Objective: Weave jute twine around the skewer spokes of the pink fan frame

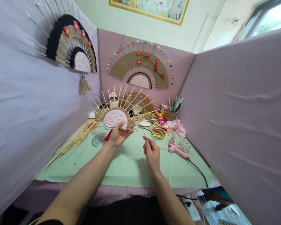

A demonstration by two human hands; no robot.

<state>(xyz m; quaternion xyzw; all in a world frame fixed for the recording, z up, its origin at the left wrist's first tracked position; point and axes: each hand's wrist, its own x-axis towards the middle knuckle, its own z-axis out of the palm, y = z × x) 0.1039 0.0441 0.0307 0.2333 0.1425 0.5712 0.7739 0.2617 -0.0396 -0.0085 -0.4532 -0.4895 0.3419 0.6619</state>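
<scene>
My left hand grips a half-round fan frame by its lower right edge, thumb on the front. A pink centre with red spots, a brown twine band and thin wooden sticks fanning outward make up the frame. To the right and a little lower, my right hand is closed, thumb against the fingers, in a pinch on a thin strand of twine that runs up toward the frame's right-hand sticks. Both hands are raised above the green table top.
Loose sticks lie along the left. On the right are a pink glue gun with a black cord, yellow-handled scissors, pink cloth and a tool cup. Finished fans hang on the partitions around the table.
</scene>
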